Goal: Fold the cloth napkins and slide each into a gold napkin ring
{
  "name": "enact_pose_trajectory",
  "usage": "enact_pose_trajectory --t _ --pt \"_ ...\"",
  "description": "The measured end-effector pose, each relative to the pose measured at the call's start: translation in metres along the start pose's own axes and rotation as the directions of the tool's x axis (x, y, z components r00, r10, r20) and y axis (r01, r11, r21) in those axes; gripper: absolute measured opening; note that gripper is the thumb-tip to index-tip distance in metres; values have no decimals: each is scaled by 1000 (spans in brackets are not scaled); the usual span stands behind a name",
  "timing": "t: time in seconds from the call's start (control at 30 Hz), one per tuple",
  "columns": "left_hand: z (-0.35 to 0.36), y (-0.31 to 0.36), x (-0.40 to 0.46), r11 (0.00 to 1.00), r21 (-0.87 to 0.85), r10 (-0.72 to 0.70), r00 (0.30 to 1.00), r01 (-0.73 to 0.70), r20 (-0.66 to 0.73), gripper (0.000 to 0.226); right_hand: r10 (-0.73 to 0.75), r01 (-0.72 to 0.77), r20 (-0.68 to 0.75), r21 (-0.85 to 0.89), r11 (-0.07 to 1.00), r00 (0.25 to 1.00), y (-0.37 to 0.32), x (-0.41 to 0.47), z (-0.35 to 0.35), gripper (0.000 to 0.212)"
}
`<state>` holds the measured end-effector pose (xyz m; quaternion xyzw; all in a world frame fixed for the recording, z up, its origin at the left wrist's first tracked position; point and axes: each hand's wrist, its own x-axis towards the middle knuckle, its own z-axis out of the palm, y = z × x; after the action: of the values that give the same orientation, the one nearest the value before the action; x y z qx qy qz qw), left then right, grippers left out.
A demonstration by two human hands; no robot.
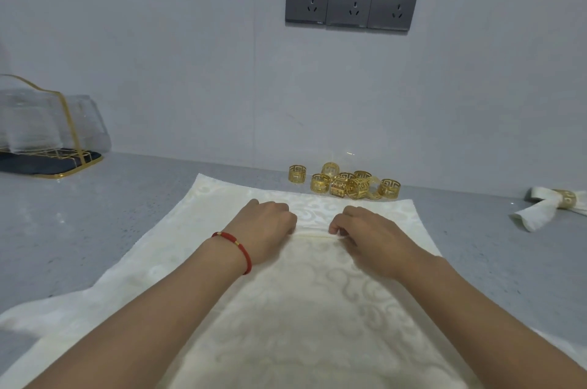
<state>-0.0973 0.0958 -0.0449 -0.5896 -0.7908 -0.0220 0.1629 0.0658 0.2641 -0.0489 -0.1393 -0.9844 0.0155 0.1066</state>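
A: Fingers?
B: Left hand [265, 229] and right hand [370, 237] both curled, pinching one raised pleat mid-napkin [286, 309]. Napkin lies flat on the grey counter [79, 214].
A: Around them?
B: Gold napkin rings [344, 185] heaped just beyond its far edge. A finished ringed napkin [546, 206] far right. Gold-wire glass rack [47, 134] far left. Three sockets [352, 1] on the wall.

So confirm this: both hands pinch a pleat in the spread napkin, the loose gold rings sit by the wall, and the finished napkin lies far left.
Wrong side. In the head view the finished napkin, already in its ring, lies far right. Both hands, left hand and right hand, pinch the spread napkin; the loose gold rings sit by the wall.
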Motion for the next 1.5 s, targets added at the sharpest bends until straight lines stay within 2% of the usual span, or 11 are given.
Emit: enact_pose_trajectory --t 0.13,0.23,0.37,0.5,0.63,0.8,0.93,1.03,1.2,1.4,1.5 --pt "12 -5 -7 958 -221 -205 976 183 -77 27 136 -100 -169 210 973 976 -5 -10 9 21" --pt "16 -2 -7 946 -249 -241 965 208 -106 29 249 -146 -267 352 925 931 -2 -11 18 19" --pt "24 3 -5 980 -115 -177 975 162 -133 19 184 -116 -255 259 959 949 3 -12 25 17" --pt "25 0 -8 987 -66 -158 975 149 -156 25 175 -146 -234 138 980 956 2 -12 20 8" --pt "15 4 -14 989 -28 -146 974 143 -176 31 81 -77 -255 25 997 964 -3 -17 13 6" --pt "-6 4 -19 995 -25 -93 996 93 -9 39 16 -25 -93 -91 996 996 -9 -21 -8 11" --pt "-6 -3 -26 952 -247 -186 983 183 12 30 183 -174 -98 95 980 978 -9 -19 -8 16" --pt "0 -3 -26 919 -320 -251 968 230 -26 26 213 -197 -55 212 957 975 -3 -17 -5 8" --pt "0 -5 -27 967 -197 -159 987 160 21 21 206 -201 -3 203 958 979 0 -16 -10 4" --pt "-9 3 -27 993 21 -112 990 114 -87 20 142 -142 7 28 990 990 -13 -18 -21 11" --pt "-16 5 -28 998 36 -54 998 55 -27 27 120 -124 132 19 992 984 -15 -19 -30 11"
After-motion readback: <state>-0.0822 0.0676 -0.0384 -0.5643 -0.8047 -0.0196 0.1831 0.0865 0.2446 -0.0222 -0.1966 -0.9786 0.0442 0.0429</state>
